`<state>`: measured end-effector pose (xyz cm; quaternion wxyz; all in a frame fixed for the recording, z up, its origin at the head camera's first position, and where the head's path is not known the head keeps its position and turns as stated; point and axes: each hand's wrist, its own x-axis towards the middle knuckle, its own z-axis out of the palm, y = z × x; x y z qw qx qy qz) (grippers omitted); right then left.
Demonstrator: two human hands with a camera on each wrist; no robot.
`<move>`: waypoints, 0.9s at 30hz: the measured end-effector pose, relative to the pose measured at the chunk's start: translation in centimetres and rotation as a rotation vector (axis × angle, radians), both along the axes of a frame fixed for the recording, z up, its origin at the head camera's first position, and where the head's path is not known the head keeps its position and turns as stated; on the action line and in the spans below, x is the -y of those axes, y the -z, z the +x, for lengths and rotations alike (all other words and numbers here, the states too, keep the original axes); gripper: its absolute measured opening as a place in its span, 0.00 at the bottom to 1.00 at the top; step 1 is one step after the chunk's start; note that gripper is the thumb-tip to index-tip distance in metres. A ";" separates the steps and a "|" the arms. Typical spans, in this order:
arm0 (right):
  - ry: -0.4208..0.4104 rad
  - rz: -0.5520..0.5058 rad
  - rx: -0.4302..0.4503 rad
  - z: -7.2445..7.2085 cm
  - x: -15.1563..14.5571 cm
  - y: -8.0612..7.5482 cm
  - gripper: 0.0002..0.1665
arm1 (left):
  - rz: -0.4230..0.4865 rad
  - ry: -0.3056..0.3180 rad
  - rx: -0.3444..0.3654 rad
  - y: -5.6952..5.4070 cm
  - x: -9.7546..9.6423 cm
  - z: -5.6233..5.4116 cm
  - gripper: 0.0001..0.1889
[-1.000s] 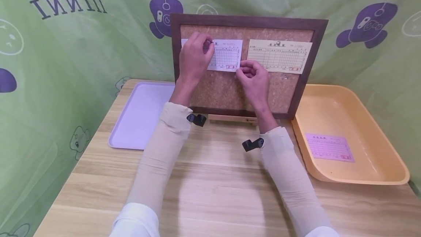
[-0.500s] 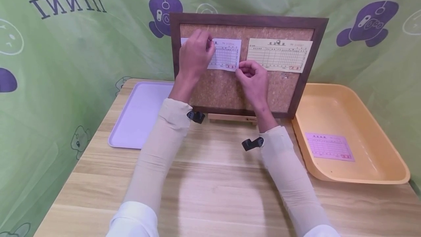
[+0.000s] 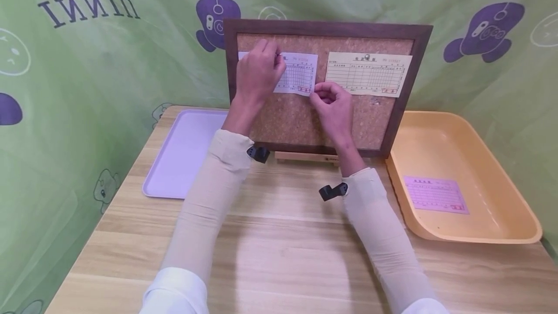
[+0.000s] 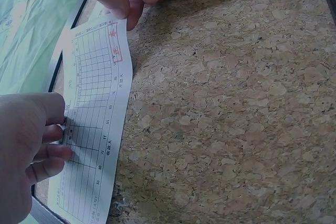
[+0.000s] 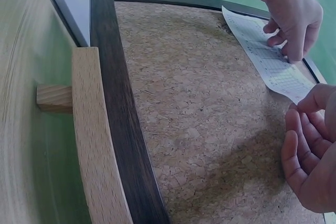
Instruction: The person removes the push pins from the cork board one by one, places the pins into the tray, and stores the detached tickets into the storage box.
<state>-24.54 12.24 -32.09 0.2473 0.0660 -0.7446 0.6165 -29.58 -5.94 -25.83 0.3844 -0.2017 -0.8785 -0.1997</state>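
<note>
A cork board (image 3: 292, 120) in a dark wooden frame leans upright on a small stand. Against its upper left lies a white printed receipt slip (image 3: 296, 74). My left hand (image 3: 259, 71) covers the slip's left part, pinching a small push pin at the slip's top edge; the pin is mostly hidden by the fingers. With thumb and forefinger, my right hand (image 3: 334, 108) pinches the slip's lower right corner. In the left wrist view the slip (image 4: 94, 108) bows slightly off the cork towards that corner. A pale yellow slip (image 3: 364, 76) hangs at the upper right under a silvery pin (image 3: 367, 56).
An orange tray (image 3: 492, 197) stands at the right with a pink slip (image 3: 436, 195) in it. A flat lilac tray (image 3: 174, 159) lies at the left, partly behind the left arm. Green printed cloth (image 3: 109, 62) hangs behind the wooden table (image 3: 279, 256).
Both hands keep nearly the same place. The left fingertips have closed in over the pin, which shows less than before. The slip and trays stay put.
</note>
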 end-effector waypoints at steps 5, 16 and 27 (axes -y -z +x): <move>0.004 -0.007 -0.005 0.0 -0.1 0.0 0.08 | 0.036 0.013 -0.003 0.1 -0.1 0.0 0.08; -0.012 -0.029 -0.021 -0.2 -0.1 0.2 0.07 | 0.094 0.019 0.000 0.3 -0.1 -0.1 0.08; -0.015 -0.040 -0.008 -0.1 -0.1 0.1 0.06 | 0.103 0.031 -0.030 0.5 -0.2 -0.3 0.07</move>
